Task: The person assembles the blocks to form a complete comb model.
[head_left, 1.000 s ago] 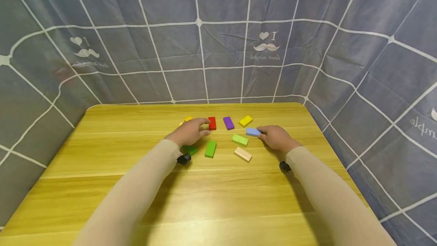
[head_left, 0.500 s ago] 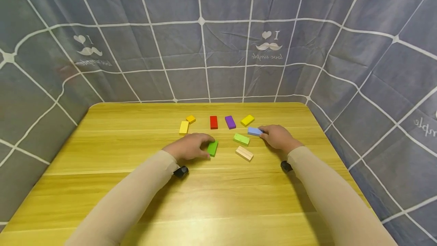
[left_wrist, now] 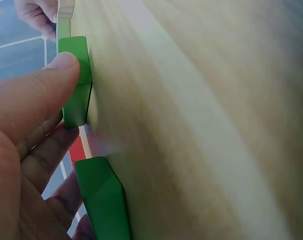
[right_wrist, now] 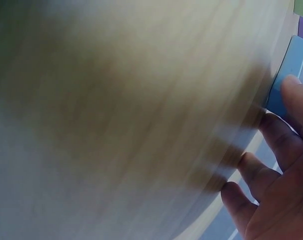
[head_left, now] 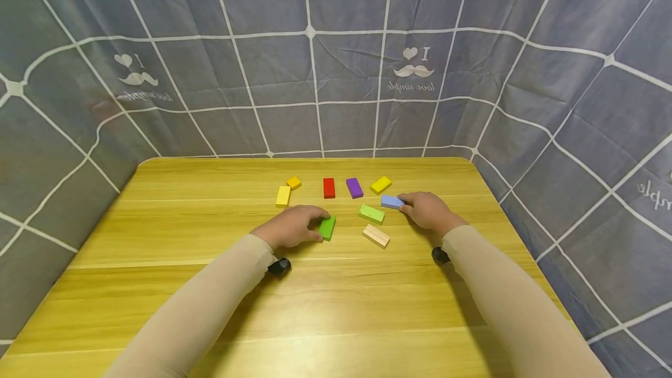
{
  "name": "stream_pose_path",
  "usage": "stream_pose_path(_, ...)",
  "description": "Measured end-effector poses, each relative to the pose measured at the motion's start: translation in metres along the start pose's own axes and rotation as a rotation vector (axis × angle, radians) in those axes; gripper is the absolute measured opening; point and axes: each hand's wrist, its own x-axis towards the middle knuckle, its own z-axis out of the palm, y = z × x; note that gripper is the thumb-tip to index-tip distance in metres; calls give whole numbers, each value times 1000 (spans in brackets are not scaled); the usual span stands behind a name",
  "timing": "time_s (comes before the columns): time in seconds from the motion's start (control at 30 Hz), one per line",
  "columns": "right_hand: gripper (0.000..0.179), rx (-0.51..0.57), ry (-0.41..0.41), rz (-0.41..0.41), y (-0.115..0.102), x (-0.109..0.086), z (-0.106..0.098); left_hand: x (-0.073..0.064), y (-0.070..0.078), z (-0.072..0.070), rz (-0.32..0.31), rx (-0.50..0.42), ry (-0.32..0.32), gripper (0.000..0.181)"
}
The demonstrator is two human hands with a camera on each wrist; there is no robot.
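Observation:
My left hand (head_left: 294,226) pinches a green wooden block (head_left: 328,228) lying on the table. In the left wrist view the thumb lies on that block's near side and a fingertip is at its end. A second, darker green block (left_wrist: 105,202) lies by the lower fingers there; the hand hides it in the head view. At the right, my right hand (head_left: 427,210) holds the end of a light blue block (head_left: 391,202) between thumb and fingers. The other right fingertips touch the tabletop in the right wrist view.
Between the hands lie a lime block (head_left: 371,214) and a plain wood block (head_left: 375,236). Farther back are red (head_left: 328,188), purple (head_left: 354,188), yellow (head_left: 381,185), pale yellow (head_left: 283,196) and orange (head_left: 294,182) blocks. A grey curtain (head_left: 346,127) surrounds the wooden table (head_left: 336,314).
My left hand has come nearer, from beside the red block to the green block, and its thumb and finger have closed on it. The right hand stays on the blue block.

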Motion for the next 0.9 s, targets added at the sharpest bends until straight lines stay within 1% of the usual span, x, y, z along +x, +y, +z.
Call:
stream_pose_path(0.6, 46, 3, 8, -3, -2, -4, -2, 3, -3, 3, 11, -15, 22, 58)
stream_pose_path(0.8, 47, 9, 1, 13, -3, -3, -2, 7, -4, 3, 35, -32, 69, 55)
stream_pose_path(0.9, 48, 11, -4, 21, -4, -3, -3, 11, -6, 4, 30, -33, 97, 56)
